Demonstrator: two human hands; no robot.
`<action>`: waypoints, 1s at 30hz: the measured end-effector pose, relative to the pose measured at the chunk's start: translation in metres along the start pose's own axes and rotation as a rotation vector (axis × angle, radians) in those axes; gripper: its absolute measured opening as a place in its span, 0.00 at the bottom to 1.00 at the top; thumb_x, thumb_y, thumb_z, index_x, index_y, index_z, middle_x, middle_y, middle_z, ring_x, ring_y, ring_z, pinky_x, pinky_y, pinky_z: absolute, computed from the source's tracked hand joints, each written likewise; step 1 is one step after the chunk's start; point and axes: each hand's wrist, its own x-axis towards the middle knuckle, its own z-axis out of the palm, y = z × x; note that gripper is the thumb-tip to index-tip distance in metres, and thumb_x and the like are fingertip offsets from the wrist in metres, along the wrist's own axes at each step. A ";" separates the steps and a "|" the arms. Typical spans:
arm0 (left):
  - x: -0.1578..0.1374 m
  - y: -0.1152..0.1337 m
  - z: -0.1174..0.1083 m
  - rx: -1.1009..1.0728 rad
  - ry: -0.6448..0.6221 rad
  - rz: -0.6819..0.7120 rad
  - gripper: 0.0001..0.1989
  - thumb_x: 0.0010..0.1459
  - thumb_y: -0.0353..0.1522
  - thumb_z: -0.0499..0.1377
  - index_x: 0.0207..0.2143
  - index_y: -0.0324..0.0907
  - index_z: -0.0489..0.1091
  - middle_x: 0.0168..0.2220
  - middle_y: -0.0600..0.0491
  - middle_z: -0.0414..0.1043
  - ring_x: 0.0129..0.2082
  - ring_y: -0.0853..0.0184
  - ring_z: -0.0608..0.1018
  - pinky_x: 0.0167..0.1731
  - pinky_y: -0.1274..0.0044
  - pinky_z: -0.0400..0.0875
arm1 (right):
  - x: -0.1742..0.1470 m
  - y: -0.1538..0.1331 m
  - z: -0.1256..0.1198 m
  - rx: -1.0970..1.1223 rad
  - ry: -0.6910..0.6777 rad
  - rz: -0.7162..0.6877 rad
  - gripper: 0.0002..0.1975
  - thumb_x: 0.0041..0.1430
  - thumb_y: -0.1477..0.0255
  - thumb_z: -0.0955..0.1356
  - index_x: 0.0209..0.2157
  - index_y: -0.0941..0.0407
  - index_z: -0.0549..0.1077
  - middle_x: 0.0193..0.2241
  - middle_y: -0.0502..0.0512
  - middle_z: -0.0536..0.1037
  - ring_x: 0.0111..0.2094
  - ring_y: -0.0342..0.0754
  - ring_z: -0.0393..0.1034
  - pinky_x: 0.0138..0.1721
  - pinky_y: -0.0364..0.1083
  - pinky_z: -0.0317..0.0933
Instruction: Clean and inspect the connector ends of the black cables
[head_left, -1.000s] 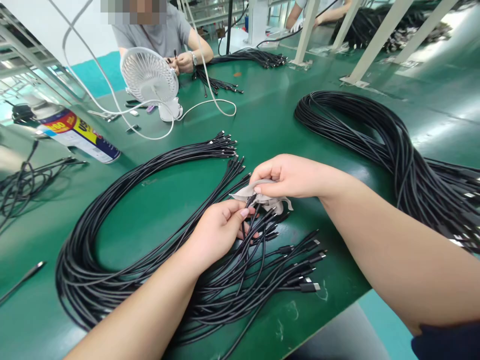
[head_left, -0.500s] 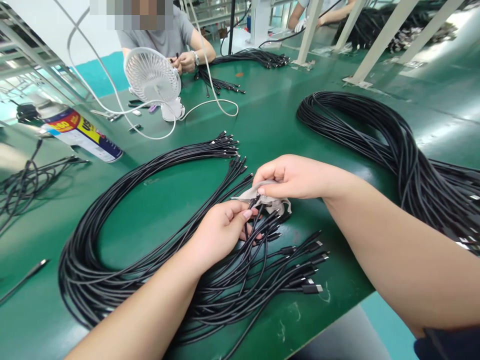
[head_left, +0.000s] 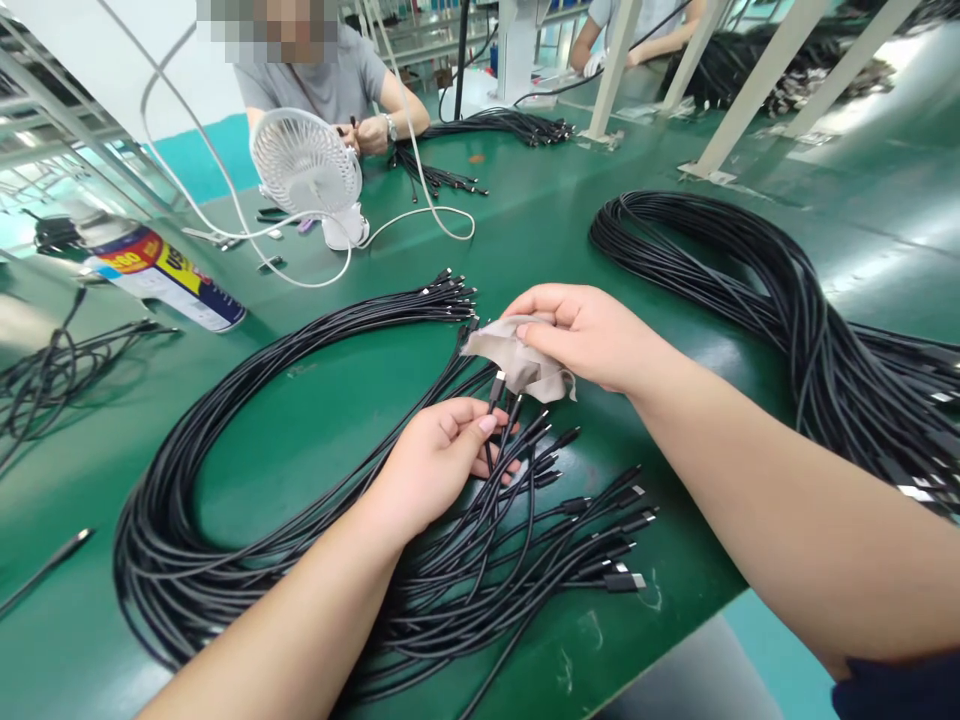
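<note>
My left hand (head_left: 454, 450) pinches a black USB cable (head_left: 496, 392) just below its plug, whose metal tip points up. Other cable ends pass around its fingers. Just above, my right hand (head_left: 574, 325) is closed on a crumpled grey-beige cloth (head_left: 525, 360), which hangs down close to the plug; whether the two touch I cannot tell. Beneath the left forearm lies a looped bundle of black cables (head_left: 180, 470), with several plugs fanned out to the right near the table edge.
A second cable bundle (head_left: 787, 290) lies at the right. Toward the back left stand a white fan (head_left: 307, 165) with its cord and a spray can (head_left: 169, 270). Opposite sits a co-worker (head_left: 315, 80) holding something small. Metal posts (head_left: 611, 75) rise from the green table (head_left: 330, 430).
My right hand has lifted the cloth up, off the plug in my left hand, so the plug's metal tip now shows. The left hand has stayed nearly in place.
</note>
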 end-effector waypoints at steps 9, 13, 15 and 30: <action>-0.001 -0.001 -0.002 -0.008 0.003 0.018 0.09 0.55 0.36 0.62 0.31 0.38 0.71 0.22 0.56 0.73 0.23 0.69 0.80 0.24 0.81 0.71 | -0.005 -0.008 -0.005 -0.034 -0.087 0.088 0.09 0.55 0.77 0.64 0.36 0.60 0.75 0.22 0.51 0.76 0.17 0.39 0.64 0.16 0.38 0.56; -0.002 -0.002 -0.002 -0.039 0.004 0.017 0.12 0.52 0.39 0.64 0.29 0.39 0.70 0.21 0.57 0.71 0.24 0.68 0.80 0.25 0.80 0.73 | -0.007 -0.004 -0.006 -0.124 -0.339 -0.024 0.10 0.52 0.72 0.70 0.37 0.59 0.76 0.27 0.51 0.77 0.23 0.40 0.67 0.24 0.40 0.60; -0.002 -0.001 -0.002 -0.048 -0.004 0.024 0.13 0.52 0.40 0.64 0.29 0.39 0.70 0.20 0.58 0.70 0.23 0.68 0.80 0.26 0.79 0.73 | -0.007 -0.002 -0.004 -0.163 -0.375 -0.120 0.11 0.50 0.69 0.72 0.36 0.58 0.77 0.31 0.52 0.78 0.30 0.43 0.70 0.31 0.41 0.63; -0.003 -0.002 -0.004 -0.020 -0.024 0.000 0.13 0.52 0.39 0.64 0.28 0.39 0.68 0.22 0.57 0.72 0.24 0.69 0.80 0.26 0.81 0.72 | -0.008 -0.002 0.007 -0.093 -0.263 -0.146 0.11 0.57 0.65 0.67 0.28 0.59 0.74 0.21 0.51 0.75 0.22 0.42 0.69 0.25 0.41 0.60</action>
